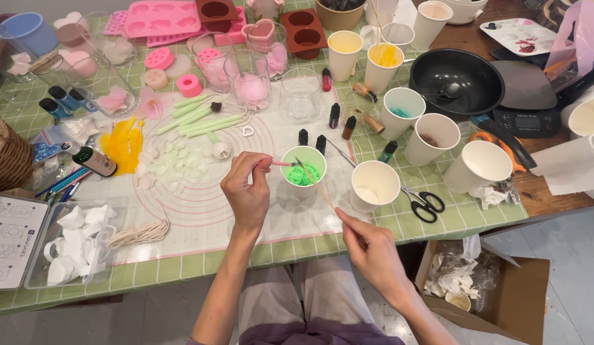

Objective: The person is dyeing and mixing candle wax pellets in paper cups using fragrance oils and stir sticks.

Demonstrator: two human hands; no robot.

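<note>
My left hand (pixel 247 190) pinches a thin pink-tipped stick (pixel 279 164) whose end points at a white paper cup (pixel 303 167) with green wax inside. My right hand (pixel 366 246), lower and to the right, grips a long wooden stick (pixel 315 184) that slants up into that same cup. A second white paper cup (pixel 374 185) with pale contents stands just right of the green one. Both cups rest on a translucent work mat (pixel 201 204) with pink circles.
Black scissors (pixel 425 203) lie right of the cups. Small dye bottles (pixel 335 116), more paper cups (pixel 431 137), glass jars (pixel 252 83), pink moulds (pixel 161 16), a black pot (pixel 457 82) and a scale (pixel 528 96) crowd the back. A plastic box (pixel 73 246) sits left; a cardboard box (pixel 489 284) stands below.
</note>
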